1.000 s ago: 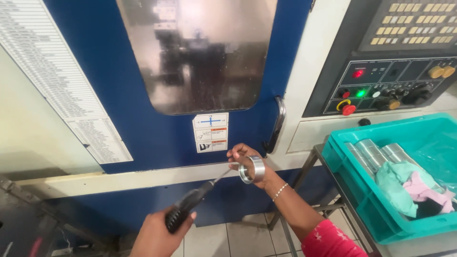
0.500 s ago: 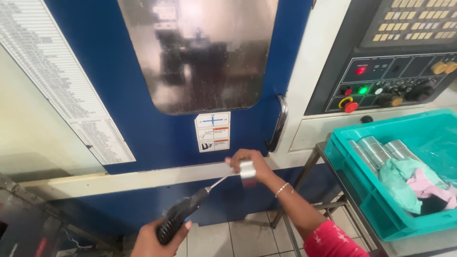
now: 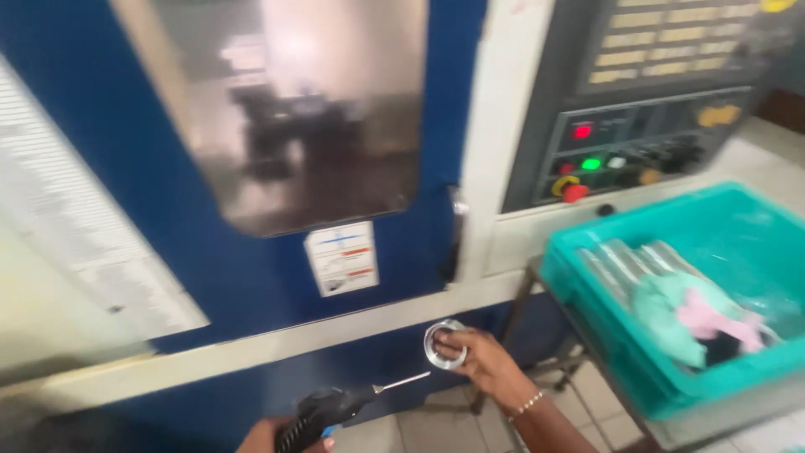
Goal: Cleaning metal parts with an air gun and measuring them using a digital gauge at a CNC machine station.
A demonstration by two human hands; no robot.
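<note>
the right hand (image 3: 485, 365) grips a metal ring (image 3: 444, 344); the left hand (image 3: 272, 438) clasps a black air gun (image 3: 327, 411) pointed at it.

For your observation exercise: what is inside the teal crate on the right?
The teal crate holds metal cylinders and teal and pink cloths. Whatever lies under the cloths is hidden.

I see a shiny metal ring (image 3: 444, 344), a matt black plastic air gun (image 3: 323, 413), a smooth teal plastic bin (image 3: 587, 277), soft cloth rags (image 3: 692, 315).
</note>
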